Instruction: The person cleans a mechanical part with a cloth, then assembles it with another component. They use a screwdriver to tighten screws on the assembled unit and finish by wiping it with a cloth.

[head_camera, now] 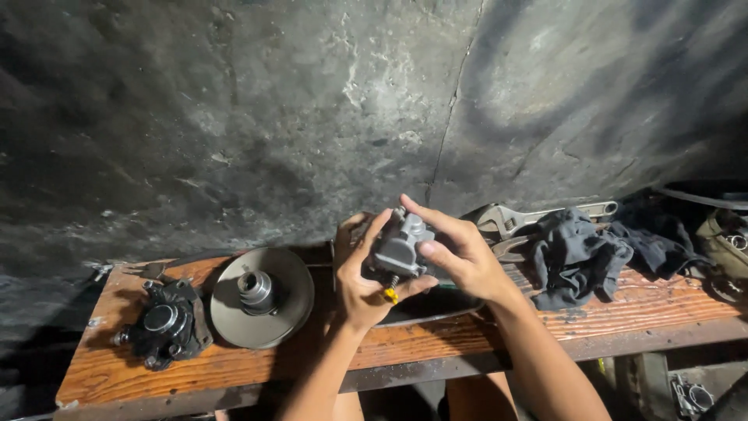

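Both hands, left hand (360, 274) and right hand (461, 255), grip clamped on a grey carburetor (400, 252) above the desk (436, 343) front edge, bare wood between pulley disc (261, 296) and dark rag (575, 253).

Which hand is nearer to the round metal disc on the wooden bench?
The left hand. It holds the small grey part just right of the round metal disc. The right hand grips the same part from its far side, farther from the disc.
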